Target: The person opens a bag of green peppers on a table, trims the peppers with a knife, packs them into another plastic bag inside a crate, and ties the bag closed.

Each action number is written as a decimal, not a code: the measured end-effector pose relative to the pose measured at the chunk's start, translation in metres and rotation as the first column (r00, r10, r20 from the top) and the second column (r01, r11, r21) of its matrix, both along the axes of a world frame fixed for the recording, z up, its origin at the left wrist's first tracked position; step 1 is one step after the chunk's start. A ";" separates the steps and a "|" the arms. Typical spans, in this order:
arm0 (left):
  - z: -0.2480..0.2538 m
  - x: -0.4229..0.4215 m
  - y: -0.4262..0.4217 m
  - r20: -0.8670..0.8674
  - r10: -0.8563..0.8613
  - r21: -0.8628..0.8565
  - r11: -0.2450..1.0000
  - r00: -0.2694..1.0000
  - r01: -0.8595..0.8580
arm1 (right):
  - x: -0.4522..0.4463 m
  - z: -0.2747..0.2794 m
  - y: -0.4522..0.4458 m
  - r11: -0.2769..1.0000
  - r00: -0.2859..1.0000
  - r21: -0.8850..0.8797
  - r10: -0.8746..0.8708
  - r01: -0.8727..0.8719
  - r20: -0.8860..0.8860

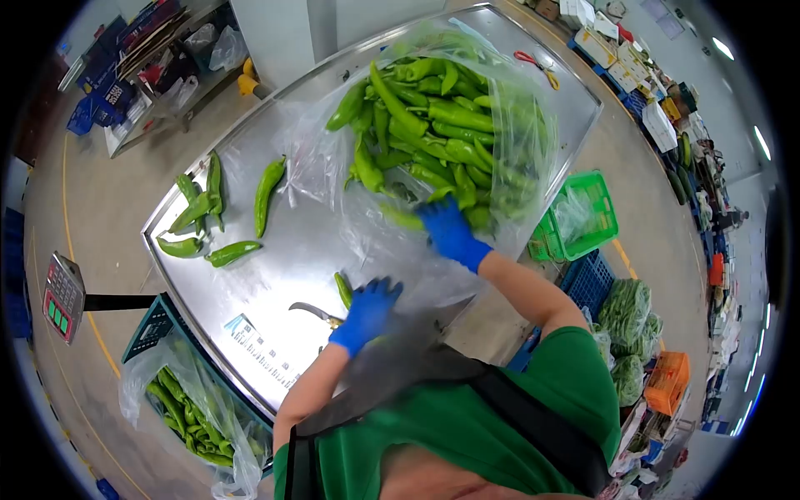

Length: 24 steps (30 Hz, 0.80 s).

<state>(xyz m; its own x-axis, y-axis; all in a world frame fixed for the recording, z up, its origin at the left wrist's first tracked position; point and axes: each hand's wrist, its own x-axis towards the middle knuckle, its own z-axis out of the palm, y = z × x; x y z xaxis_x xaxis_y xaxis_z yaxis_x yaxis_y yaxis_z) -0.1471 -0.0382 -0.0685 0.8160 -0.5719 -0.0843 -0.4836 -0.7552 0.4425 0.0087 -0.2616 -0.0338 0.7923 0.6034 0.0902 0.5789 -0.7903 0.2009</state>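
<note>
The left hand [367, 315], gloved in blue, lies palm down over the steel table [283, 275], its fingers spread; whether anything sits beneath the palm cannot be told. The right hand [452, 235], likewise gloved, has its fingers parted at the near edge of the peppers [442, 125] in a large clear bag [525, 142]; whether its fingertips touch one is unclear.

The peppers are long, tapering, glossy and bright green, some slightly curved, with thin green stems. Those in the bag form a heap too dense to count, on the far part of the table.

Just beside the left hand lie one single pepper [342, 290] and one curved-bladed tool [315, 312]. Farther left are three separate peppers [267, 196] and one overlapping cluster [196, 204] of three or four. One printed sheet [258, 350] lies near the table's left edge; one pair of red-handled scissors [537, 67] lies beyond the bag.

Off the table, to the left, stand one scale [62, 298] with a lit green display and one dark crate [154, 327], lined with plastic and holding further peppers. To the right are one green crate [546, 237] containing clear plastic, one blue crate [588, 283] and one orange crate [668, 382].
</note>
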 end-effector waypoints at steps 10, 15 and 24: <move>0.006 0.011 0.054 -0.106 -0.296 0.169 0.935 0.949 0.310 | 0.094 0.087 -0.044 0.910 0.935 0.262 -0.350 0.323 0.062; 0.009 0.029 0.052 -0.101 -0.113 0.099 0.988 0.988 0.123 | 0.031 0.049 -0.039 0.917 0.917 0.056 -0.388 0.394 -0.091; 0.037 0.108 0.043 -0.794 0.294 -0.537 0.071 0.532 -0.841 | 0.044 0.023 -0.044 0.974 0.974 -0.155 -0.134 0.164 0.184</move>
